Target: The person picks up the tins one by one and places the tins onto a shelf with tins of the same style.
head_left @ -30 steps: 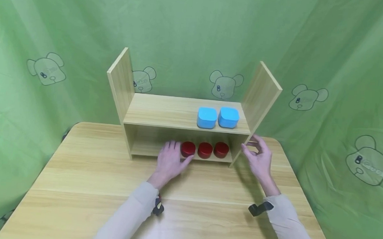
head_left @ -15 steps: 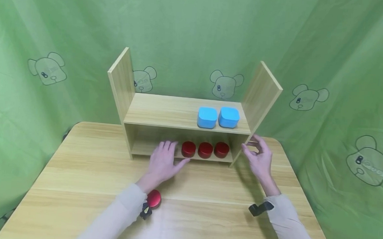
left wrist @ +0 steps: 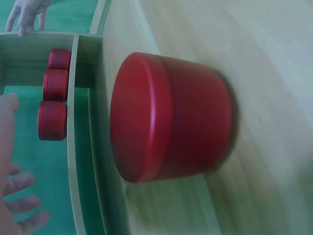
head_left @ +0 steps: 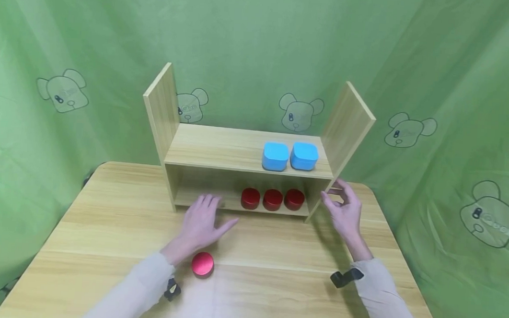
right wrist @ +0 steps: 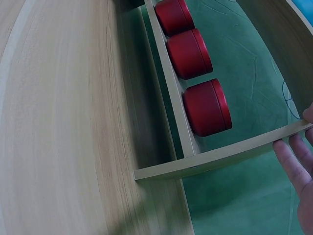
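My left hand (head_left: 199,225) is spread over the table at the lower left front of a wooden shelf (head_left: 216,147), thumb out to the right, holding nothing. Just below that wrist in the head view stands a round red tin (head_left: 203,264), large in the left wrist view. Three similar tins, with the middle tin (head_left: 272,200) between two others, stand in a row on the lower board's right half. My right hand (head_left: 345,211) pinches the shelf's right side panel, thumb (right wrist: 307,113) inside and fingers (right wrist: 292,164) along the outer face.
Two blue rounded boxes, a left box (head_left: 275,156) and a right box (head_left: 304,156), sit on the upper board near the right panel. The shelf stands at the back of a wooden table (head_left: 273,294). A green curtain (head_left: 251,48) hangs behind it.
My left hand has left the leftmost tin on the lower board and drawn left and toward me. The tin on the table has come out from behind the sleeve. My right hand stays put.
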Demonstrator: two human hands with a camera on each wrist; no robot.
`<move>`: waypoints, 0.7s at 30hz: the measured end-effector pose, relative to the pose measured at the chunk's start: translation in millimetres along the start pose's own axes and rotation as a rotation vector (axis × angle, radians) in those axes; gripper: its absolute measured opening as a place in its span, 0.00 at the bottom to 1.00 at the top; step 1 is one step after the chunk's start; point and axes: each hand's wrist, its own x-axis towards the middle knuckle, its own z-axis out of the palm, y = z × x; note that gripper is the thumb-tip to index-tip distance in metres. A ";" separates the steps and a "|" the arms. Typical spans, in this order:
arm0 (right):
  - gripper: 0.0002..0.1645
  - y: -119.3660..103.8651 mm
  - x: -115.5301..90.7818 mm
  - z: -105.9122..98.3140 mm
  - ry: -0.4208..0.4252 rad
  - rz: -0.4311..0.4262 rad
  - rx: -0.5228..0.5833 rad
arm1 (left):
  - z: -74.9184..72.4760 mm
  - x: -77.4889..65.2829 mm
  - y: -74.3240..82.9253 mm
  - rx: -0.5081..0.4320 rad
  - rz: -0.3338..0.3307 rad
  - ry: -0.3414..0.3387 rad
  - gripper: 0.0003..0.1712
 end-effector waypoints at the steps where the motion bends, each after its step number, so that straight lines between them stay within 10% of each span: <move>1: 0.29 -0.1 0.0 0.1 0.000 0.004 0.002 | -0.5 -2.0 -1.6 -0.003 0.006 0.002 0.45; 21: 0.30 0.0 -0.6 -0.6 -0.004 0.013 0.002 | -7.0 -45.6 -34.7 0.052 0.218 -0.029 0.47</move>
